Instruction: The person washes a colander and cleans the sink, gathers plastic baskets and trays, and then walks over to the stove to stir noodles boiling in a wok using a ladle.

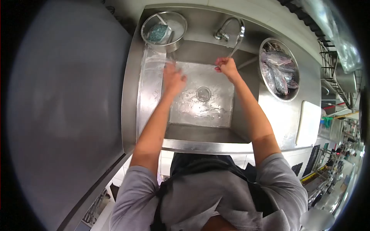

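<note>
A stainless steel sink [219, 104] with wet, shiny metal lies in front of me. My right hand [227, 68] is closed round the lower end of the faucet hose [236, 47], which hangs from the curved faucet [222, 34] at the back. Motion smears my left hand [174, 80], held over the left part of the basin; its fingers are too blurred to read. Close beyond it, a round metal pot [165, 47] at the back left corner contains a green scrub pad [158, 33], a utensil handle and whitish liquid.
To the right, an oval metal bowl [263, 79] with several whole fish [278, 58] stands on the steel counter [275, 119]. A white cutting board [308, 122] lies near the counter's right end. A large grey panel [69, 96] borders the left side, and wire racks [334, 75] hang at right.
</note>
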Available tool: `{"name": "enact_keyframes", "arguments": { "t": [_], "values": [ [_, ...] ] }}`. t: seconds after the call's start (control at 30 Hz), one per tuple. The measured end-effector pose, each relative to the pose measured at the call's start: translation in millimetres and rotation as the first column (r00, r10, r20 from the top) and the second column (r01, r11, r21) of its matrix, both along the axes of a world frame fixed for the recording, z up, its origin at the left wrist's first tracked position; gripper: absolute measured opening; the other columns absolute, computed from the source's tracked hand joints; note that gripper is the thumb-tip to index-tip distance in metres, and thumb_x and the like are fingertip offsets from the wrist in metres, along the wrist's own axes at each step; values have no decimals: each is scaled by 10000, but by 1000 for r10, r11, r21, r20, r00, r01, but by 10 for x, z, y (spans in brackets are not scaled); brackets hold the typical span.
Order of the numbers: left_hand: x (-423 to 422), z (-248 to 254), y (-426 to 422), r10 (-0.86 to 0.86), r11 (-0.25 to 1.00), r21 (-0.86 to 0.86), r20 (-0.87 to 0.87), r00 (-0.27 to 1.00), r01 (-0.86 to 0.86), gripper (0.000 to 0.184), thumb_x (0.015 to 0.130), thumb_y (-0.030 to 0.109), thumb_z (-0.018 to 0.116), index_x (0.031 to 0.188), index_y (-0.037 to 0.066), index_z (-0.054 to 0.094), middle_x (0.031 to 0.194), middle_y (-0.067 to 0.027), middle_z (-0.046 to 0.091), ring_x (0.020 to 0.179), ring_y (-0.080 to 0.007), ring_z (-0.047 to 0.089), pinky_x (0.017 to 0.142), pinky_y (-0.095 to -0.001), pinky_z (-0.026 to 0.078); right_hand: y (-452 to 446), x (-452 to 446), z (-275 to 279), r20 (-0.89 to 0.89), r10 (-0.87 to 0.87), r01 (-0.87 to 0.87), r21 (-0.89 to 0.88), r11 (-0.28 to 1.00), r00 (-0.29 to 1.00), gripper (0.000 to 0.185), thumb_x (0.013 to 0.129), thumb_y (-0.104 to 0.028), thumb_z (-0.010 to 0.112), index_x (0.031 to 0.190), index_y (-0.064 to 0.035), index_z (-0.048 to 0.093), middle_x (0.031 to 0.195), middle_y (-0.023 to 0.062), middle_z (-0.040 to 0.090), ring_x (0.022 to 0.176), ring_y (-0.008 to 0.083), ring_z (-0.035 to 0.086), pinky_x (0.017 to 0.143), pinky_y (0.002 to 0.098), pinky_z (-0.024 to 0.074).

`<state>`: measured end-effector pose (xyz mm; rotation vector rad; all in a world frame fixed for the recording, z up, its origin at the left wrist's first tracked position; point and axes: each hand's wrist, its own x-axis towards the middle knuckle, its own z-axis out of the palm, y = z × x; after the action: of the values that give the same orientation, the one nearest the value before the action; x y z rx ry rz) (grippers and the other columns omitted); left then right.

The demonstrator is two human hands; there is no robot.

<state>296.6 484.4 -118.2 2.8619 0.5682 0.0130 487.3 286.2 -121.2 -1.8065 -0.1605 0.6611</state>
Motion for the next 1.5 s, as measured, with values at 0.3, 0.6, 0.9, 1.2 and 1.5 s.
{"name": "enact_keyframes", "arguments": {
  "t": [0.3,0.6,0.9,1.2,1.5],
  "values": [
    [1778,200,-1538,632,-558,-778,-175,755,288,182,959,109,489,928,16,642,917,-127,666,873,-229,648,745,-348,527,-166,262,137,-497,-312,579,591,562,810,164,870,81,452,876,78,616,867,160,636,779,233,646,678,342,561],
    [963,44,-780,864,-120,-934,69,500,337,198,960,199,491,1057,60,596,963,-60,630,867,-177,602,753,-328,498,712,-339,389,-577,29,376,569,731,816,191,908,46,458,1014,111,603,983,244,650,888,322,661,742,403,575],
    [-218,-268,532,239,948,143,277,931,-286,589,926,332,494,1427,48,373,1574,-186,194,1456,-345,181,1143,-585,160,206,-141,-268,-717,-115,542,400,739,687,172,927,72,414,1050,109,529,1028,240,624,940,345,648,857,422,583],
    [-386,-210,-527,95,973,-230,359,928,-11,518,804,83,612,1312,34,527,1462,-241,366,1404,-392,281,1135,-581,200,-206,217,-59,-548,-152,373,318,871,822,240,858,156,384,1039,129,540,1062,242,610,973,326,645,871,403,588],
    [-316,-43,-374,151,908,-416,223,963,-46,392,862,181,610,1195,-27,618,1316,-269,512,1262,-370,468,1084,-430,336,-124,-32,-2,-481,77,117,361,925,873,194,917,59,442,1024,108,597,1001,233,659,896,318,682,816,397,591]
  ]
}}
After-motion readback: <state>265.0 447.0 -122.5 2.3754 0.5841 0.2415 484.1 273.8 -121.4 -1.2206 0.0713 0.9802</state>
